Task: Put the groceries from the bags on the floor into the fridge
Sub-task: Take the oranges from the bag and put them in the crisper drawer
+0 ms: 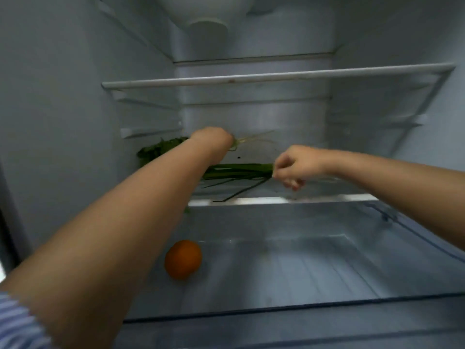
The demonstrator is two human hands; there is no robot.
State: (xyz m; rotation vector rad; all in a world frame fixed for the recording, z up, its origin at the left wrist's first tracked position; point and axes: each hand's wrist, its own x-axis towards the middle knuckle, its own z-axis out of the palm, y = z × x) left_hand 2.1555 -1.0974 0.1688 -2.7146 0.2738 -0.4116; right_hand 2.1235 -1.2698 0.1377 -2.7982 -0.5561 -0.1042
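Your right hand (289, 166) pinches the scallions (239, 171) on the lower shelf (327, 197); your left hand (211, 139) seems clenched on leafy greens (161, 148). Trailing blades overhang the shelf edge and could drag everything off.

Smooth white plastic fridge walls (63, 96), clear glossy drawer (302, 311) (plastic), matt-skinned orange (183, 259), striped cloth sleeve (17, 326)

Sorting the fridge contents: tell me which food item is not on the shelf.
The orange. It sits alone in the clear drawer below, while the green onions and leafy greens lie on the shelf above.
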